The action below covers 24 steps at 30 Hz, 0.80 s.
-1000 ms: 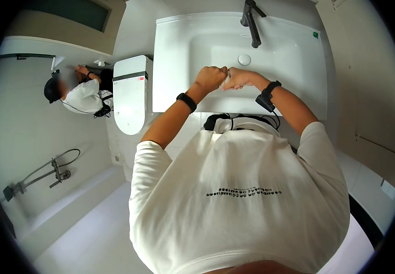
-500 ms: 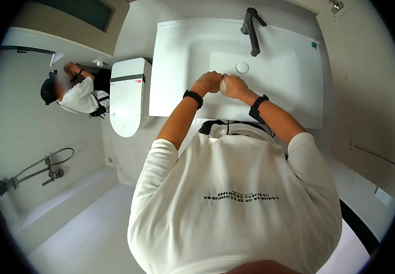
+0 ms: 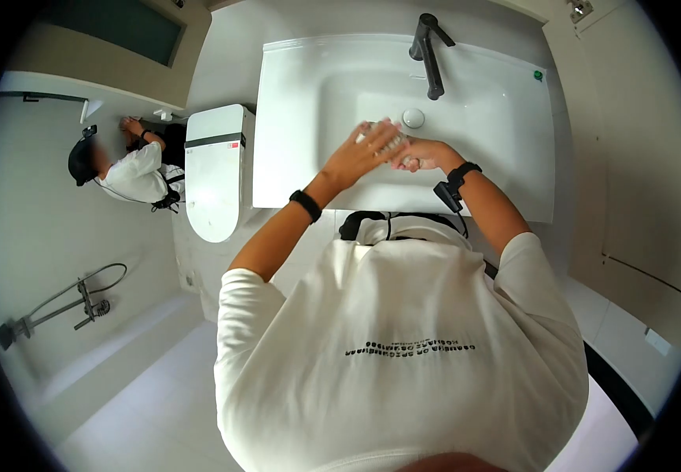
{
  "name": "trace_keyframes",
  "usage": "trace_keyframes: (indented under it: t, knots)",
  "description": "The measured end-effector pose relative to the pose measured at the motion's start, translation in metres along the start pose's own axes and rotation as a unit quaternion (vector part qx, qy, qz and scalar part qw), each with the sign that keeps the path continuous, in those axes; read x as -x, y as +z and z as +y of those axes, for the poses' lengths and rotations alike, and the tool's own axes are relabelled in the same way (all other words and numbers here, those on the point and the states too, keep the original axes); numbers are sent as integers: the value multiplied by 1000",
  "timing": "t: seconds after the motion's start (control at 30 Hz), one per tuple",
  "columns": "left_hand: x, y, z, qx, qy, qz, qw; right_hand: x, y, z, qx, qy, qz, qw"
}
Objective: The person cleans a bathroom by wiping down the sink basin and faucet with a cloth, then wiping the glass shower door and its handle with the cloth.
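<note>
Over the white washbasin (image 3: 293,157), my left hand (image 3: 350,156) is open, its fingers stretched out to the right and slightly blurred. Its fingertips reach over my right hand (image 3: 428,153), which has curled fingers partly hidden by the left. Between the hands shows a pale whitish mass (image 3: 392,140), perhaps foam or a wet cloth; I cannot tell which. Just beyond the hands lies the round drain plug (image 3: 414,118). The dark tap (image 3: 431,67) stands behind it, with no water visibly running.
Left of the basin is a white toilet with its lid down (image 3: 216,185). A person (image 3: 132,169) in a black cap and white shirt appears at far left, possibly a reflection. A hand shower (image 3: 81,299) hangs lower left. A small green item (image 3: 539,75) sits on the basin's right corner.
My hands were closed together around something whitish. The left hand has opened and spread its fingers, its wrist shifting left and down. My right hand has turned, its fingers now partly showing.
</note>
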State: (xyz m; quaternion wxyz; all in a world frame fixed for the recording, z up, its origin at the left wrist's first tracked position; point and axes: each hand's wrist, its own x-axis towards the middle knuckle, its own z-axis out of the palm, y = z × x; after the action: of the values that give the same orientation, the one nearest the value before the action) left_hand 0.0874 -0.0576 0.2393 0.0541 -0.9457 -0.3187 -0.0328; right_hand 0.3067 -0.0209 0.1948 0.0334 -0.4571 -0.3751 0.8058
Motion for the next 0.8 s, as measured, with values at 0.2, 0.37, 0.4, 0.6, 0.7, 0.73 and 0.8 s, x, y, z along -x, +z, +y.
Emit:
trace_keyframes:
  t: [0.2,0.37,0.4,0.6,0.7,0.73,0.8]
  knots:
    - [7,5,4,-34,86,54,994,-20,-18,19,-117,124,-259,951]
    - [-6,-20,-18,-12,91,157,983,-22,-14,14,-162,97,-321,928]
    - [-8,-24,-21,-1,104,167,980,-21,-13,12,-152,98,-341,922]
    - [-14,-40,-29,24,165,165,972,5,13,-6,-149,12,-392,908]
    - [-18,-46,-33,23,181,173,968,13,21,-14,-150,-36,-400,903]
    - [-18,-48,-33,13,174,170,970,17,22,-17,-146,-40,-388,909]
    - [-18,-50,-34,-11,160,166,973,13,18,-17,-141,-28,-361,921]
